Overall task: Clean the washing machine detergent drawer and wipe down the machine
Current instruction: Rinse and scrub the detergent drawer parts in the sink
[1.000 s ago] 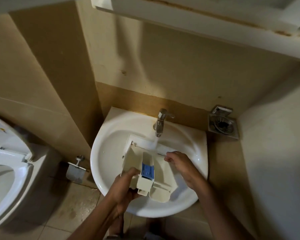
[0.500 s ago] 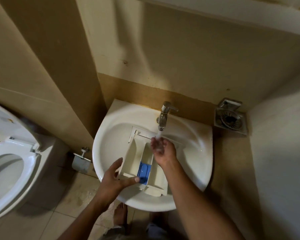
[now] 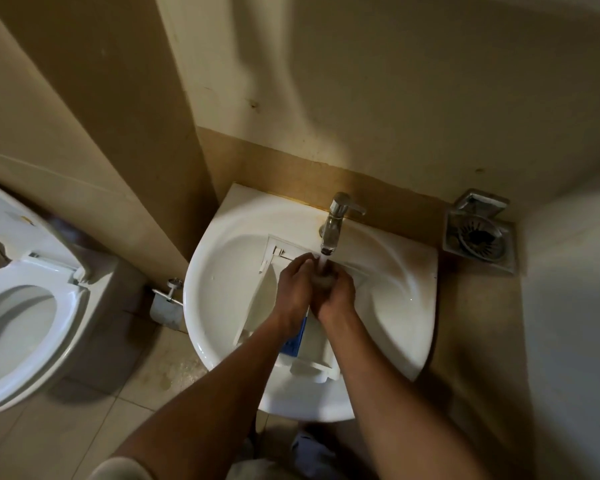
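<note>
The white detergent drawer (image 3: pixel 262 306) lies lengthwise in the white sink (image 3: pixel 399 327), with its blue insert (image 3: pixel 297 339) showing between my forearms. Water runs from the chrome tap (image 3: pixel 336 220) at the back of the sink. My left hand (image 3: pixel 295 285) and my right hand (image 3: pixel 338 294) are pressed together under the stream, just above the drawer's far half. Their fingers curl against each other and I see nothing held in them. Neither hand touches the drawer, and they hide its middle part.
A toilet (image 3: pixel 25 306) with its seat down stands at the left. A small metal fixture (image 3: pixel 167 299) sits between toilet and sink. A square metal drain grate (image 3: pixel 478 233) lies right of the sink. Walls close in behind and at the right. The floor tiles look wet.
My left hand has let go of the drawer's front edge and joined my right hand under the running water. The drawer now lies unheld in the sink.
</note>
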`<state>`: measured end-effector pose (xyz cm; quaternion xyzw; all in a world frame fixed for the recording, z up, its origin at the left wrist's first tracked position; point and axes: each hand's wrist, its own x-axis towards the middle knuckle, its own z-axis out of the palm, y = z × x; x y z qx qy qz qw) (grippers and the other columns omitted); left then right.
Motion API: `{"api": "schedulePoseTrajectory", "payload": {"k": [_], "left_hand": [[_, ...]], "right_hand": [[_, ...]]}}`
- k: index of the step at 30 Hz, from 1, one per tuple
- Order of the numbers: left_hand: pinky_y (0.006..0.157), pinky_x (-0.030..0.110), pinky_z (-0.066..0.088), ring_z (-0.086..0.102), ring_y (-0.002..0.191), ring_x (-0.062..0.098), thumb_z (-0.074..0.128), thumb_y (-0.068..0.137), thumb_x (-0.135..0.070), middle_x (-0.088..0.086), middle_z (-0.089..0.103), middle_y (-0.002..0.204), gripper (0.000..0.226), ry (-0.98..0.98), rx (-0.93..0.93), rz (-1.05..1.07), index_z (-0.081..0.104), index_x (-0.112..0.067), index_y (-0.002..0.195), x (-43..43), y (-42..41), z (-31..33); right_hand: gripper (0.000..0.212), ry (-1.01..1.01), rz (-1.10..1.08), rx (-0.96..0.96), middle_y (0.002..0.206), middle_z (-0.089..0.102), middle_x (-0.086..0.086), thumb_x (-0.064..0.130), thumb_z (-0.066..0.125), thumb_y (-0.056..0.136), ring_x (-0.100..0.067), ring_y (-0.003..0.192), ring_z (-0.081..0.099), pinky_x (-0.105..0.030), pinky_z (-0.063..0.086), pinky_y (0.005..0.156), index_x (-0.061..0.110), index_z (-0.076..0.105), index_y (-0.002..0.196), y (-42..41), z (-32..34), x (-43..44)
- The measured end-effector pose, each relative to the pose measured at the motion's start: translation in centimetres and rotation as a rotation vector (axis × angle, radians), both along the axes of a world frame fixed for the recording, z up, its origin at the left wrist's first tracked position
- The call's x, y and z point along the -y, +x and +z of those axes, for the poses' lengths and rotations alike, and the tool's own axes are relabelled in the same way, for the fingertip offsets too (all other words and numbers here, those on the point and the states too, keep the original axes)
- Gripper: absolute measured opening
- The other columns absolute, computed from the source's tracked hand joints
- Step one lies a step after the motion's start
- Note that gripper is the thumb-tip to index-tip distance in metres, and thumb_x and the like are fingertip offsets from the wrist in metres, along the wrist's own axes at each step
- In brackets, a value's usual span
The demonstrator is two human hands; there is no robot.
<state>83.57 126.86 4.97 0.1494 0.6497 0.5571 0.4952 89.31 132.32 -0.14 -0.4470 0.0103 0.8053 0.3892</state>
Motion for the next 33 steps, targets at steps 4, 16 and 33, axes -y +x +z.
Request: {"api": "schedulePoseTrajectory", "payload": {"k": [4,16,33], "left_hand": [[0.082,0.036,0.053,0.068,0.085,0.024,0.052,0.094,-0.014,0.011,0.072,0.084,0.035,0.012,0.343,0.248,0.076,-0.017,0.069,-1.4,-0.7,-1.0],[0.081,0.039,0.057,0.072,0.084,0.024,0.062,0.057,-0.039,0.01,0.078,0.084,0.031,-0.058,0.327,0.417,0.079,-0.017,0.072,-1.6,0.9,-3.5],[0.063,0.034,0.06,0.07,0.066,0.029,0.054,0.076,-0.018,0.019,0.071,0.075,0.027,0.052,0.564,0.559,0.074,0.0,0.076,0.2,1.6,-1.6]], "right_hand": [[0.014,0.212,0.199,0.311,0.096,0.061,-0.003,0.015,0.045,0.101,-0.017,0.083,0.063,-0.035,0.052,0.081,0.018,0.059,0.104,-0.3,-1.0,-0.4],[0.03,-0.03,0.044,-0.077,0.086,0.072,-0.017,0.02,0.04,0.093,-0.031,0.081,0.071,-0.035,0.057,0.072,0.003,0.065,0.094,0.0,-0.8,0.5],[0.045,0.018,0.07,-0.118,0.069,0.07,-0.013,0.016,0.043,0.095,-0.027,0.064,0.071,-0.031,0.059,0.062,0.005,0.073,0.064,1.2,0.5,1.5]]}}
